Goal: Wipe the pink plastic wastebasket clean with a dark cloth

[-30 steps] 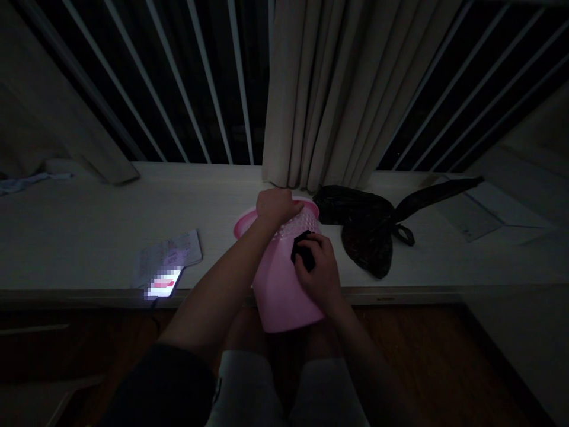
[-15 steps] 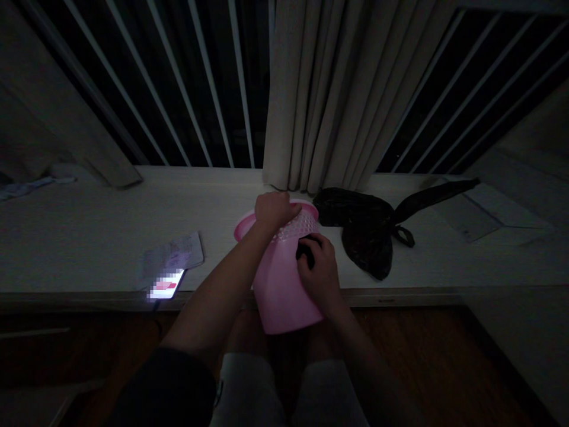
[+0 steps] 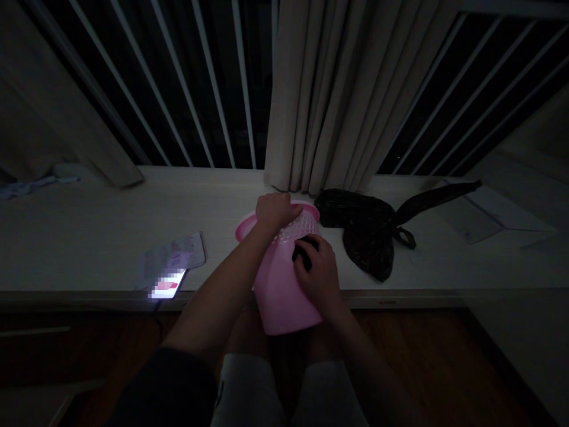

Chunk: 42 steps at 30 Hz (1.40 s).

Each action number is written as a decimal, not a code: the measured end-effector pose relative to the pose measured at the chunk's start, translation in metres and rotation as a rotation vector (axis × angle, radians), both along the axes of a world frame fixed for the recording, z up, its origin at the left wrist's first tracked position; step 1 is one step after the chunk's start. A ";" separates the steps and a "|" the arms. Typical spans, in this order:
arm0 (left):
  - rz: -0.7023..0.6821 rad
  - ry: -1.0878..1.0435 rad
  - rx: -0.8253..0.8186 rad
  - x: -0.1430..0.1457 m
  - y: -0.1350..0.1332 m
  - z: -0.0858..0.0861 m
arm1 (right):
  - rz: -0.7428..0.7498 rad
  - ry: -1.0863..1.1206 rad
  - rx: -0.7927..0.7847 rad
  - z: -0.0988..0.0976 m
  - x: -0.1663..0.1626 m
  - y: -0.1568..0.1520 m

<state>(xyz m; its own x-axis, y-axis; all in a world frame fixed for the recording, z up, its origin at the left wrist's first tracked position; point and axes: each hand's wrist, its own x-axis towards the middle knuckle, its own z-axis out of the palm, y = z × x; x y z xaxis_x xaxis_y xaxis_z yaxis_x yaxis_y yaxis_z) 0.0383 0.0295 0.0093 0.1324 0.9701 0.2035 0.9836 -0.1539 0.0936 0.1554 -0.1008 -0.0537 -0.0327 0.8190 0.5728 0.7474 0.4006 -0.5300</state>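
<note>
Our right hand (image 3: pixel 320 273) is shifting slightly leftward on the pink bin (image 3: pixel 284 296) compared with 0.5 s ago, its curled fingers gripping a black wad (image 3: pixel 301 257), too dark for us to identify, against the outer wall. We are judging this as small back-and-forth work around 1 patch below the latticed band (image 3: pixel 307 224). Our left hand (image 3: pixel 273 210) is closing over the rim (image 3: pixel 245 226), fingertips hidden, apparently keeping the bin steady. The bin is tilting, its mouth reaching over the pale ledge (image 3: pixel 98 237).
</note>
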 end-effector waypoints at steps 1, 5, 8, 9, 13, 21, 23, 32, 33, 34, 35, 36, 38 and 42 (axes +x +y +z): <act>-0.002 0.001 0.001 0.000 0.000 0.000 | -0.035 0.021 -0.015 0.000 0.000 0.000; -0.002 0.023 0.011 0.001 0.001 0.000 | -0.077 0.071 -0.040 -0.002 0.000 0.002; 0.003 0.029 0.007 0.001 0.000 0.001 | -0.072 0.087 -0.045 -0.003 0.001 0.003; 0.002 0.026 0.007 0.001 0.000 0.001 | -0.066 0.089 -0.048 -0.004 0.001 0.003; -0.005 -0.003 -0.003 0.001 0.000 0.001 | -0.029 0.083 -0.041 -0.004 0.001 0.004; -0.013 -0.028 -0.001 0.000 0.001 -0.001 | 0.036 0.070 -0.043 -0.002 0.001 0.003; -0.012 -0.032 -0.001 0.000 0.001 -0.001 | -0.006 0.086 -0.046 -0.002 0.001 0.003; -0.014 -0.048 0.010 0.000 0.001 -0.001 | 0.007 0.051 -0.026 0.000 0.000 0.001; -0.014 -0.045 0.020 0.000 0.001 -0.001 | 0.025 0.032 -0.016 0.000 0.000 0.001; -0.013 -0.040 0.023 0.000 0.001 -0.001 | 0.036 0.019 -0.007 0.000 0.000 0.001; -0.013 -0.034 0.021 0.000 0.001 -0.001 | 0.041 0.013 -0.002 0.000 0.000 0.001; -0.012 -0.030 0.018 0.000 0.000 0.000 | 0.037 0.013 0.001 0.000 -0.001 0.001; -0.009 -0.027 0.008 0.000 0.000 0.000 | 0.017 0.020 -0.005 0.000 -0.001 0.001; -0.001 -0.043 0.000 -0.003 0.000 -0.001 | -0.035 0.022 -0.024 -0.001 -0.004 0.001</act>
<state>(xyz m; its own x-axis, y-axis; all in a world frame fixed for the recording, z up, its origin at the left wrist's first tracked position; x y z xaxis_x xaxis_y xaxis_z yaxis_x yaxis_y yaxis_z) 0.0354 0.0290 0.0086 0.1246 0.9700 0.2085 0.9785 -0.1549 0.1359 0.1514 -0.0998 -0.0543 0.0088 0.8332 0.5529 0.7487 0.3610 -0.5560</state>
